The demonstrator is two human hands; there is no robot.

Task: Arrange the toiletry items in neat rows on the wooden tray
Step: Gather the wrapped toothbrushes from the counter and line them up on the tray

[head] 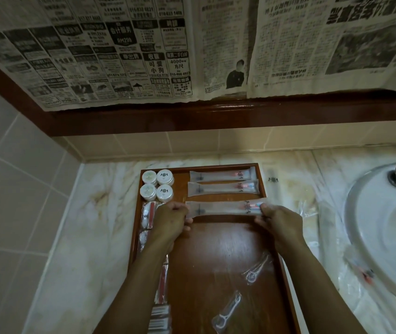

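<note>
Hands hold one long packet (224, 208): left hand (171, 219) pinches its left end, right hand (277, 221) its right end. Packet lies left to right, just near of two matching packets (222, 182) at the far end of the wooden tray (218, 249).

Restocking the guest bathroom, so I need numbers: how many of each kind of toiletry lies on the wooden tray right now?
Long clear toothbrush packets: 3, the nearest held at both ends by left hand and right hand.
Small round white jars: 4.
Clear-wrapped floss picks: 2.
Red-and-white packets along the left edge: count unclear, partly hidden.
Total clearly countable: 9.
</note>
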